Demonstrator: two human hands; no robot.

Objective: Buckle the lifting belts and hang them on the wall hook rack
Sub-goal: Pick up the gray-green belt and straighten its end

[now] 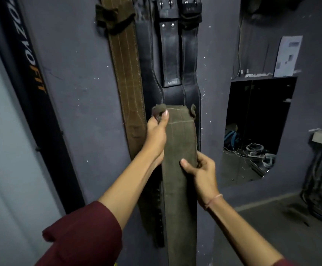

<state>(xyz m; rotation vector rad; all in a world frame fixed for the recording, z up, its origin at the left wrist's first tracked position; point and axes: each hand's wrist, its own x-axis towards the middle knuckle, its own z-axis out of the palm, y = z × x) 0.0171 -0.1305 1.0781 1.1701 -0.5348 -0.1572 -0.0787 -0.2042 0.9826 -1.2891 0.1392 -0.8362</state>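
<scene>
Here, the left hand [156,134] is gripping the top end of the olive suede lifting belt [181,143]; the right hand [202,170] is pinching its edge lower down. The belt is standing vertical, overlapping the hung black leather belts [172,96].

The held belt [181,143] looks like soft, fuzzy olive cloth with pale stitches. The brown belt [126,73] on the wall looks rough and matt too. The black belts [175,60] are smooth, shiny leather with small metal studs [163,25].

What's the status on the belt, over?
Left hand grips olive belt at top. Right hand pinches it lower. Brown belt and black belts hang behind it.
</scene>
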